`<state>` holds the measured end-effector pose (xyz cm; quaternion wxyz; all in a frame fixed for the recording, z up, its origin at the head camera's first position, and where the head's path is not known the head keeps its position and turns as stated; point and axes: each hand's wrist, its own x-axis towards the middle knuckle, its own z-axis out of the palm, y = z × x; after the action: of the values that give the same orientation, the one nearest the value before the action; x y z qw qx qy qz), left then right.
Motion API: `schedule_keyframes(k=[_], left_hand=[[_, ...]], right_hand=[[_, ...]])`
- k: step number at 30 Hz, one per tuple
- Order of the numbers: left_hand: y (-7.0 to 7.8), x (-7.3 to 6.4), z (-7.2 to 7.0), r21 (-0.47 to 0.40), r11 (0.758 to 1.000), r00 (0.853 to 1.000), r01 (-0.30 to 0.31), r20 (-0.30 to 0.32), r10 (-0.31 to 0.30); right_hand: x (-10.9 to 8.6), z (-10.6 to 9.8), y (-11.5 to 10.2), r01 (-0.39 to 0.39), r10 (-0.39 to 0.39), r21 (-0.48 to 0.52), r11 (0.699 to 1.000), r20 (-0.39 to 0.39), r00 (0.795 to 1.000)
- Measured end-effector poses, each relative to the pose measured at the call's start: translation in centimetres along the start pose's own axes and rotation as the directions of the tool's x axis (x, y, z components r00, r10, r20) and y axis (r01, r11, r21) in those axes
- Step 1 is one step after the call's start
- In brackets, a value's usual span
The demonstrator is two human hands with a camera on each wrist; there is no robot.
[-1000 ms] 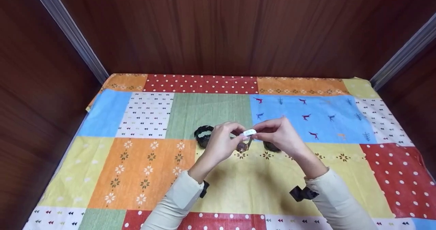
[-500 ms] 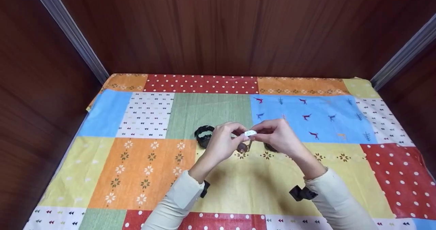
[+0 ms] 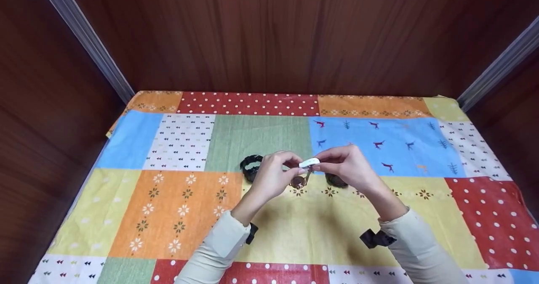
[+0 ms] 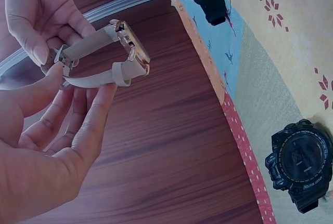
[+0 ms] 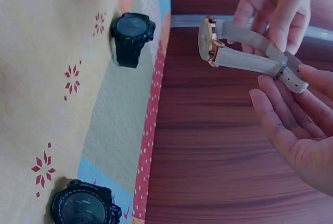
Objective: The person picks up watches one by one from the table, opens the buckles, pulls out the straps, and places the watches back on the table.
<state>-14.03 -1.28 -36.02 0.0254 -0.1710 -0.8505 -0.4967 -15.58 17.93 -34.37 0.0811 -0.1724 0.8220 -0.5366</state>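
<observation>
Both hands hold a wristwatch up in front of me, its white strap (image 3: 310, 163) between their fingertips in the head view. The watch's rose-gold case (image 4: 136, 48) hangs away from the fingers, with the strap looped back to its buckle. My left hand (image 3: 271, 174) pinches the strap near the buckle (image 4: 65, 60). Opposite it, my right hand (image 3: 351, 168) pinches the strap end beside the buckle (image 5: 283, 65). In the right wrist view, the holes in the strap tip (image 5: 296, 82) show. Whether the buckle pin sits in a hole cannot be made out.
A black sports watch (image 3: 251, 169) lies on the patchwork tablecloth (image 3: 177, 212) left of the hands. Another black watch (image 3: 336, 180) lies to the right, partly behind the right hand. Dark wood panels (image 3: 269, 35) stand behind and at both sides.
The strap has tilted, its right end rising, and shows more of its length. My right hand has shifted slightly right. Both hands keep hold of the watch; the two black watches stay put.
</observation>
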Motion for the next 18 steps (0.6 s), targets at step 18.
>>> schedule_keyframes(k=[18], left_hand=[[-0.09,0.06,0.35,0.010,1.000,1.000,0.016,0.011,-0.016]], right_hand=[[0.00,-0.15,0.48,-0.026,0.026,0.064,0.998,0.003,1.000]])
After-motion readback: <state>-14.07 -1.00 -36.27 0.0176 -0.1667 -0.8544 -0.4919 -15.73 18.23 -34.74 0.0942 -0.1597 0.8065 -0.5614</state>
